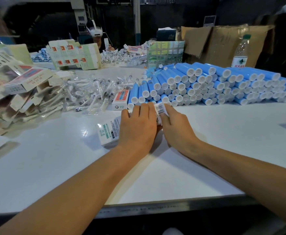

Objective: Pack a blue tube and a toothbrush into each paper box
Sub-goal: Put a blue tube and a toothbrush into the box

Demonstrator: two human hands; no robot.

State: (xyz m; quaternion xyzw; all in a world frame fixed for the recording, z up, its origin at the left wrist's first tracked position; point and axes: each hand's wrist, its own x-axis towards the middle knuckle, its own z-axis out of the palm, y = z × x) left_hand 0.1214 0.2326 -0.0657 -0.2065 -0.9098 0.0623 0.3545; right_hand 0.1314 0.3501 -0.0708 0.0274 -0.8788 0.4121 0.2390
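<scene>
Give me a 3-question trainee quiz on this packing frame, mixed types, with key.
1. True or false: both hands are on the paper box.
2. Where is the stack of blue tubes? A) far left of the table B) behind and to the right of the hands C) on the floor
3. Fill in: the flap under the right hand fingers shows a printed ____.

Key: 1 true, the left hand lies over it and the right holds its end flap. 2 B. 3 barcode.
</scene>
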